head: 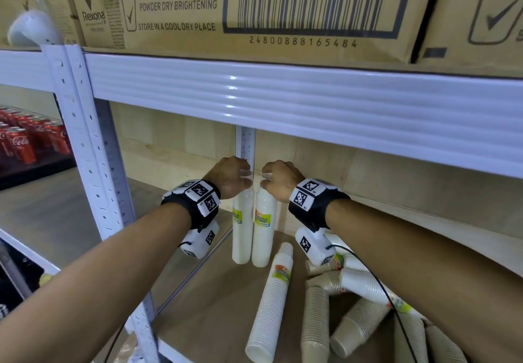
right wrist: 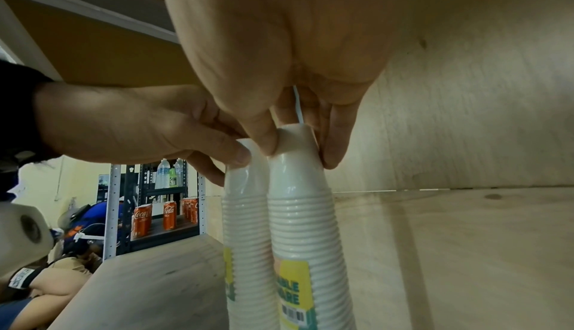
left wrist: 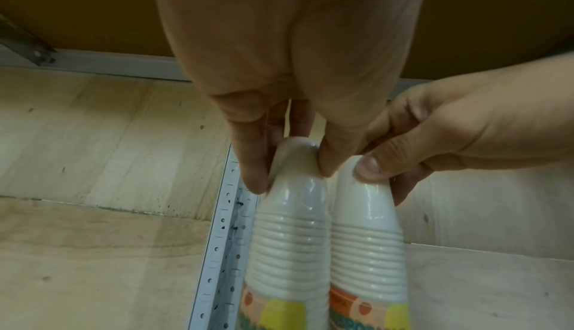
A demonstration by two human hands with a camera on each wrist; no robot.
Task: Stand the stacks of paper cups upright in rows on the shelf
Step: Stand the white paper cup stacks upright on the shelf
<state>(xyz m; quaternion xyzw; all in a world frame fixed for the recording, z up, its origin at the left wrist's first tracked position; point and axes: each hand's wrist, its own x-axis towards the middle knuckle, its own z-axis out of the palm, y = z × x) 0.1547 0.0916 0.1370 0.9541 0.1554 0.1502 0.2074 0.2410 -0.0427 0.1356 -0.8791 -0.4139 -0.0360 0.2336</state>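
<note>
Two wrapped stacks of white paper cups stand upright, side by side, in the back left corner of the wooden shelf [head: 209,311]. My left hand [head: 243,177] pinches the top of the left stack [head: 242,235]. My right hand [head: 267,178] pinches the top of the right stack [head: 264,238]. In the left wrist view my left hand [left wrist: 292,173] holds the top cup of the left stack [left wrist: 292,232] between thumb and fingers, with the right stack [left wrist: 368,234] beside it. In the right wrist view my right hand [right wrist: 299,153] grips the right stack [right wrist: 303,217].
A white stack [head: 271,300] lies on the shelf in front of the upright pair. Several beige and white stacks [head: 353,323] lie jumbled to the right. The white shelf beam [head: 283,102] hangs low overhead, with cardboard boxes [head: 254,9] on it. Cola cans [head: 25,142] fill the left bay.
</note>
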